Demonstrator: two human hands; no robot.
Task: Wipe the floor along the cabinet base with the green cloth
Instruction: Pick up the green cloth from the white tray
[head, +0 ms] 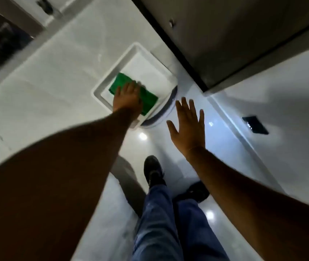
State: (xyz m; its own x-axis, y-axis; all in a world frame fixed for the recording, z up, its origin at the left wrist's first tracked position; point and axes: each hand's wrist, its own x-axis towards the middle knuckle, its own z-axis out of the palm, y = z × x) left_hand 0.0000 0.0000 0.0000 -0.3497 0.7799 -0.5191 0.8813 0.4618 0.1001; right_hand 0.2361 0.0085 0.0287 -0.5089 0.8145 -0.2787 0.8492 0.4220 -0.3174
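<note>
Left hand (128, 97) fingers pressed flat on green cloth (146, 102); right hand (188, 127) spread open, empty

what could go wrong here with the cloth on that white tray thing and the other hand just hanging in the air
1. The left hand presses the green cloth onto the white tray-like unit, not the floor; pushing could slide the unit toward the cabinet.
2. The floor looks glossy with bright reflections, so the dark shoes might slip while the person leans forward.
3. The right hand is open and unsupported, so balance depends on the left arm.
</note>
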